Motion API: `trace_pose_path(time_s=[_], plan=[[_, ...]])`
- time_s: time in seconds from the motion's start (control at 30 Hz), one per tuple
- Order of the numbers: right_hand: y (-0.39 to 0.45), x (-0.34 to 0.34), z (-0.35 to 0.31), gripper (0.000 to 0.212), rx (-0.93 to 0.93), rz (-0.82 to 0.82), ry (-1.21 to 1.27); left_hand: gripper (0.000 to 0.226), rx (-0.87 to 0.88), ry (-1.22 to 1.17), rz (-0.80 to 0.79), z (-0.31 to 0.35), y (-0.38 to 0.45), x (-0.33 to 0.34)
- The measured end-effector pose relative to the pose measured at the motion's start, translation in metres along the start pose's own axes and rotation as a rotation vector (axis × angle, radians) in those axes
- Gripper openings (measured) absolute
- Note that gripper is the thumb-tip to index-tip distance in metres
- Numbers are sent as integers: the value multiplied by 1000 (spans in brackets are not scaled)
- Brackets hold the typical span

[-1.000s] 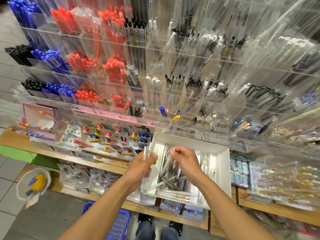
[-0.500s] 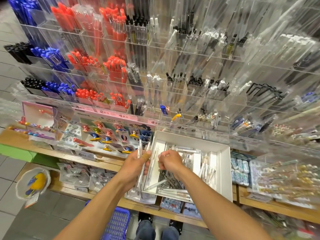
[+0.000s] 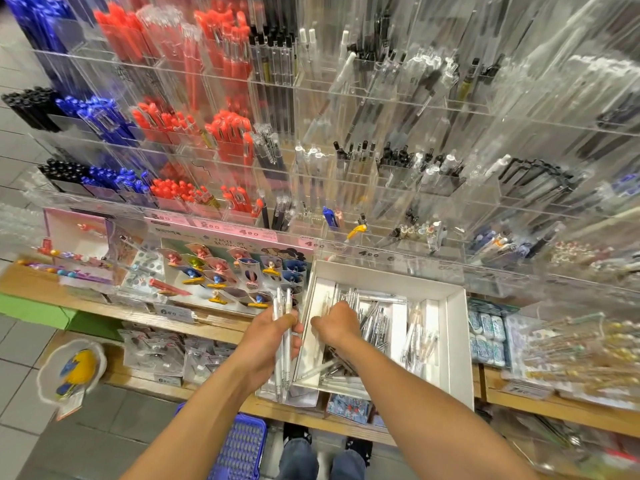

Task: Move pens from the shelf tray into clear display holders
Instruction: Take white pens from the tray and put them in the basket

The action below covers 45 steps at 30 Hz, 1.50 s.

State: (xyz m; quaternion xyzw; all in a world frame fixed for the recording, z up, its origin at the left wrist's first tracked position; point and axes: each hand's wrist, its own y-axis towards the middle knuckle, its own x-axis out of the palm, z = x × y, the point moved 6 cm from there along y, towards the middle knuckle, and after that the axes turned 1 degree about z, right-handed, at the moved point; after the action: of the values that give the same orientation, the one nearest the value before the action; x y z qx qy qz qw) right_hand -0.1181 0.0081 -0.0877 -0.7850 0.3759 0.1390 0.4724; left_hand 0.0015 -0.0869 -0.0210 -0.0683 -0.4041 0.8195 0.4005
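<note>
A white shelf tray point(image 3: 455, 341) sits on the wooden shelf, full of loose clear and grey pens point(image 3: 372, 323). My left hand point(image 3: 273, 336) is just left of the tray, closed around a small bundle of white pens point(image 3: 282, 306) held upright. My right hand point(image 3: 334, 323) is down in the tray's left compartment, fingers curled among the pens; what it grips is hidden. Above the tray rises a wall of clear display holders point(image 3: 349, 174) with red, blue, black and clear pens.
A pink-and-teal character clip display point(image 3: 228, 268) stands left of the tray. Packaged erasers point(image 3: 485, 334) and boxed pens lie to its right. A blue basket point(image 3: 239, 448) and my shoes are on the floor below. A white bowl-shaped item point(image 3: 72, 372) sits lower left.
My right hand has dropped from above the tray down into its left compartment. My left hand has shifted slightly lower and left, keeping its pen bundle.
</note>
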Motion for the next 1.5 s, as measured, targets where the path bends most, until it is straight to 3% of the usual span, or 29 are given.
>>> trace_pose_path(time_s=[0.07, 0.2, 0.27, 0.37, 0.53, 0.6, 0.67, 0.8, 0.97, 1.1, 1.2, 1.3, 1.37, 1.5], plan=[[-10, -11, 0, 22, -63, -44, 180, 16, 6, 30, 3, 0, 0, 2], [-37, -39, 2, 36, -179, -203, 439, 12, 13, 46, -7, 1, 2, 14], [-52, -51, 1, 37, -256, -257, 517, 22, 16, 50, -38, 0, 2, 25], [-68, -61, 0, 33, -333, -292, 559, 36, 14, 52, -117, -1, 0, 47], [-74, -76, 16, 31, -356, -294, 581, 31, -34, 43, -143, -8, 0, 64], [-65, -83, 38, 20, -309, -250, 454, 27, -36, 48, -122, -7, 2, 65], [-51, -86, 66, 12, -236, -182, 132, 20, -26, 56, -76, -3, 3, 62], [-40, -60, 108, 29, -237, -351, -489, 14, -59, 3, -72, -3, 5, 59], [-35, -52, 109, 21, -335, -349, -629, 10, -104, -31, -81, -9, 4, 56], [-39, -69, 98, 22, -352, -385, -536, 13, -107, -28, -103, -11, 3, 56], [-47, -97, 84, 16, -383, -362, -368, 28, -96, 17, -119, -13, 2, 58], [-58, -125, 61, 7, -412, -322, -18, 41, -63, 83, -176, -8, -2, 66], [-66, -137, 43, 17, -419, -334, 225, 46, -26, 165, -224, -3, -5, 74], [-73, -140, 14, 26, -445, -343, 471, 49, 35, 364, -394, 0, -13, 90]])
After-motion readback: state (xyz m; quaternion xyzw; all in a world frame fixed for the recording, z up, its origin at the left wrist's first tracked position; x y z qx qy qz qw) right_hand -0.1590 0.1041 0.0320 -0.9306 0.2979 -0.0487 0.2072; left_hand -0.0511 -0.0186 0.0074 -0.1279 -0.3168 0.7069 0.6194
